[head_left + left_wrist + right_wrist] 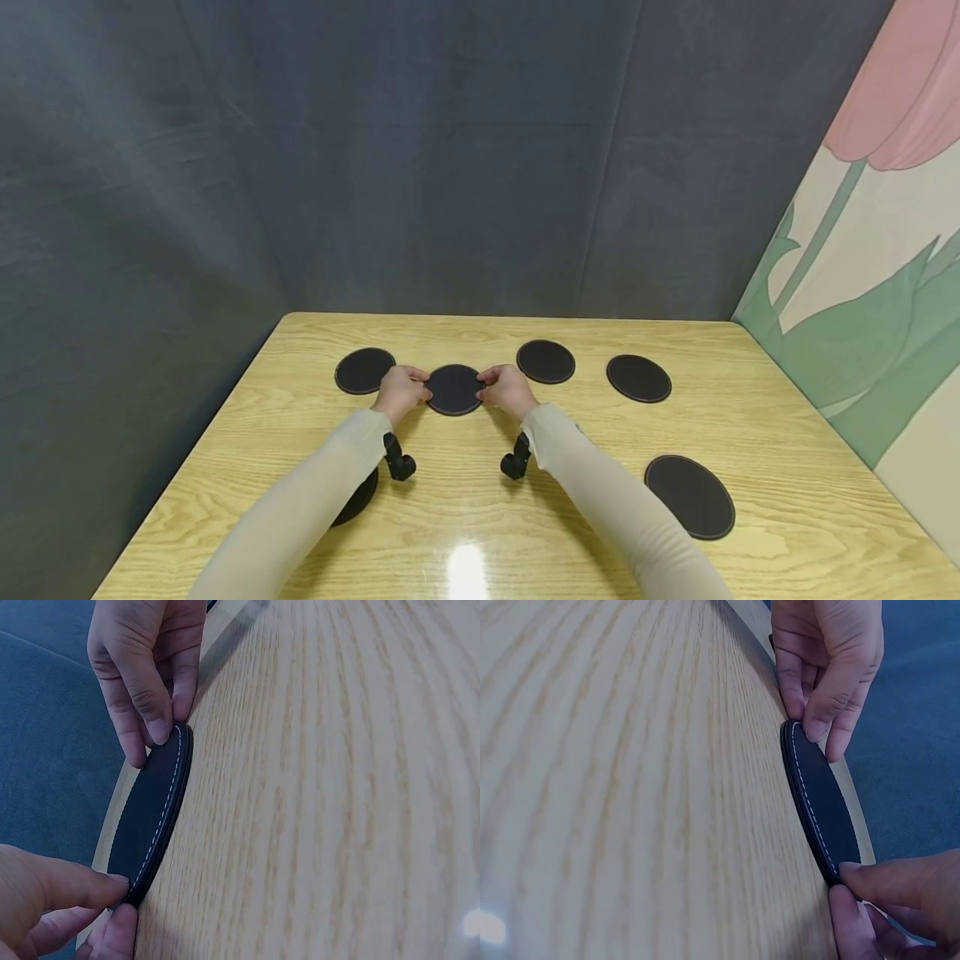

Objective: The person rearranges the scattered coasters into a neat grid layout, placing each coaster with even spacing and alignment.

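A round black coaster point(455, 389) with pale stitching round its rim is between my two hands at the middle of the table. My left hand point(401, 390) pinches its left edge between thumb and fingers. On the opposite edge, my right hand point(510, 390) holds it in the same way. Both wrist views show the coaster point(150, 802) low over the wood, thumbs on top. Its rim point(807, 802) looks layered there; I cannot tell if more than one coaster is held. Another black coaster point(363, 372) lies just beyond my left hand.
On the wooden table point(450, 467) lie more black coasters: one at the back point(546, 362), one farther right point(638, 378), one at the front right point(690, 497). My left sleeve partly covers another coaster point(358, 500). A dark curtain point(450, 167) hangs behind.
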A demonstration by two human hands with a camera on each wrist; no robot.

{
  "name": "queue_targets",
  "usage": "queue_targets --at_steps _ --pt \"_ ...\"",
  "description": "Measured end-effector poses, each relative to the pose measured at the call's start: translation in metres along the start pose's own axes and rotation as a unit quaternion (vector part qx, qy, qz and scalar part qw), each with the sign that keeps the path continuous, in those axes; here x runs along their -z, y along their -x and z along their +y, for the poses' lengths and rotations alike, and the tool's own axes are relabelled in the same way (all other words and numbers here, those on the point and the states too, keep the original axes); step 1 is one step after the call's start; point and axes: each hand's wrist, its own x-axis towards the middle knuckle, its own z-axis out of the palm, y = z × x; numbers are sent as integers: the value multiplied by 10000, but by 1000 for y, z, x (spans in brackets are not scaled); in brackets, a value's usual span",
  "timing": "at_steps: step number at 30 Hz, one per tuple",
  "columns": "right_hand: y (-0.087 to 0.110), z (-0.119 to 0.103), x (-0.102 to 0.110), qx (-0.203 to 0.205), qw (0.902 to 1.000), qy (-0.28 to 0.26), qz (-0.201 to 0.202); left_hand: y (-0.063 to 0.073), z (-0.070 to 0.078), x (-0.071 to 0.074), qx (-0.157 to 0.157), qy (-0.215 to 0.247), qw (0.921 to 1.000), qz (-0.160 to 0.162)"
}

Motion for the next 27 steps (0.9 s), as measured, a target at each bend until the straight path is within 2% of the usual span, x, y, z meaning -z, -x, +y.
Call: queue_targets --at_steps 27 --pt "-1 1 2 24 9998 -206 -52 0 2 0 -5 -84 9999 -64"
